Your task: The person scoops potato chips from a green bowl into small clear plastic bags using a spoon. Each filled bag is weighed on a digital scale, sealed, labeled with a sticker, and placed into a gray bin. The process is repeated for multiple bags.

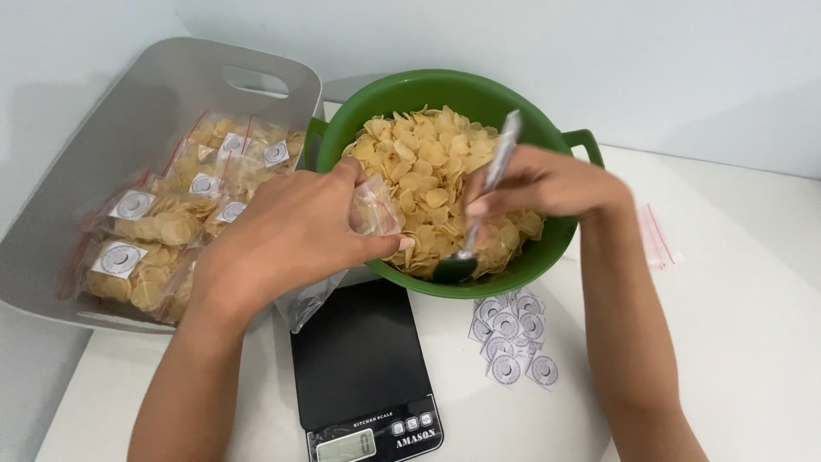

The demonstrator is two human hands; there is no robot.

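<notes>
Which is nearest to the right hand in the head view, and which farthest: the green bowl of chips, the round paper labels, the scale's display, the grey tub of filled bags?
From the right hand, holding a spoon:
1. Green bowl, directly under it.
2. Round paper labels, on the table below the bowl.
3. Scale's display, near bottom edge.
4. Grey tub, far left; close to the display in distance, so this order is uncertain.

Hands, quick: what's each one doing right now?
Left hand: closed on a clear plastic bag.
Right hand: closed on a spoon in the chips.
</notes>
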